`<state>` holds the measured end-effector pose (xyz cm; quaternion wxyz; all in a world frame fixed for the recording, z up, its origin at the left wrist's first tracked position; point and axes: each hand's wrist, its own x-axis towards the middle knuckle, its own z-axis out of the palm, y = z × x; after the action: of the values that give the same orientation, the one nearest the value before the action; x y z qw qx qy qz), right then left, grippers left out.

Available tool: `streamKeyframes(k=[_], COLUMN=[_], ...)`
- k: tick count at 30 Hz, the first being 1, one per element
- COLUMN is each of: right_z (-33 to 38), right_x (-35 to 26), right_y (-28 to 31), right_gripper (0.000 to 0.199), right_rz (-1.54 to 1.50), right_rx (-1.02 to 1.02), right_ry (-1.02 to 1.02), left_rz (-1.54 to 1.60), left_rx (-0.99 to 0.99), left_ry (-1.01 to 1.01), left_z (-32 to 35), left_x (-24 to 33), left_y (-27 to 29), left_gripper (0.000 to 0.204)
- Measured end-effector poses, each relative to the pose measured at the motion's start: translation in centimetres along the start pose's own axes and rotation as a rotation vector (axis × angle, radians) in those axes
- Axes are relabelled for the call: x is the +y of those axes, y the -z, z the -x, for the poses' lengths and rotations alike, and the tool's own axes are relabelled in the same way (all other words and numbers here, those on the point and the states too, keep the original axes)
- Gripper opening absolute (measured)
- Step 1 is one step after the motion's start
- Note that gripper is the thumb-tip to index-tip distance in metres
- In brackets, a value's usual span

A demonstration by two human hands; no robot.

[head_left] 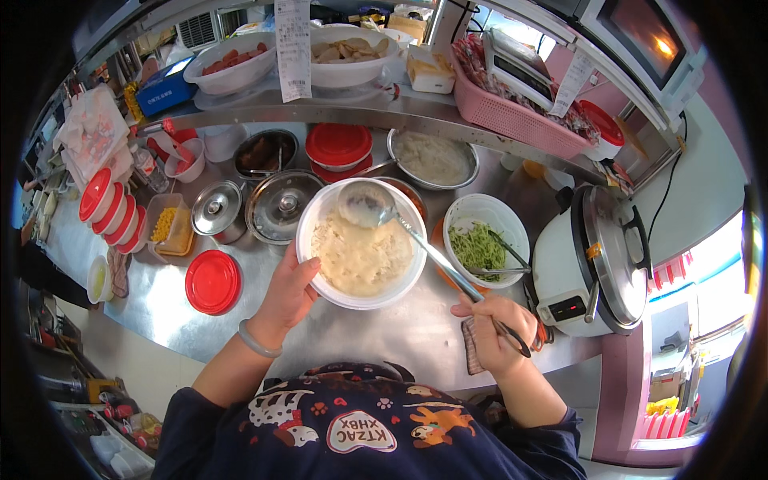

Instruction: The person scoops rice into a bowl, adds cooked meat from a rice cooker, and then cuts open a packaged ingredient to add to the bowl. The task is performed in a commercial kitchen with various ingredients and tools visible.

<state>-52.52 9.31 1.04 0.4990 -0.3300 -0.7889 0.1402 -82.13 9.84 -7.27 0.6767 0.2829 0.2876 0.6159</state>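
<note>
My left hand grips a white plastic bowl by its left side, thumb over the rim. Inside lies pale, grain-like food under a creamy liquid. My right hand is wrapped around the handle of a metal ladle. The ladle's cup is over the far part of the bowl, wet with pale liquid; whether it touches the food I cannot tell. Just right of the bowl stands a white tub of shredded green vegetable with tongs in it. A round red lid lies left of my left hand.
Behind the bowl are two lidded metal pots and a metal basin of whitish liquid. A large white cooker stands at the right. Red-lidded tubs are stacked at the left. A metal shelf spans the far side, holding food bowls.
</note>
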Motion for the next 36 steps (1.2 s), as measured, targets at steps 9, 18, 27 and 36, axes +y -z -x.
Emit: streamKeyframes(k=[9,18,27,36], right_z=[2.0,1.7,0.3,-1.0], right_x=[-0.1,-0.1,-0.4,-0.1], right_y=[1.6,3.0,2.1,-0.7], right_gripper=[0.005,0.006,0.008,0.011], right_rz=[-0.334,-0.173,-0.18,-0.152], right_rx=[-0.007,-0.01,-0.03,-0.134], right_ry=[-0.354,-0.269,-0.164,-0.036], left_rz=[-0.067,-0.056,-0.019,-0.007], left_rx=[0.009,-0.001,-0.059,-0.061], left_ry=[-0.081,-0.099,-0.065,0.021], left_z=[-0.3,-0.2,-0.2,0.4], left_x=[-0.3,0.3,0.3,-0.3], left_y=[0.8,1.5,1.7,1.2], left_gripper=[0.061,0.059,0.059,0.059])
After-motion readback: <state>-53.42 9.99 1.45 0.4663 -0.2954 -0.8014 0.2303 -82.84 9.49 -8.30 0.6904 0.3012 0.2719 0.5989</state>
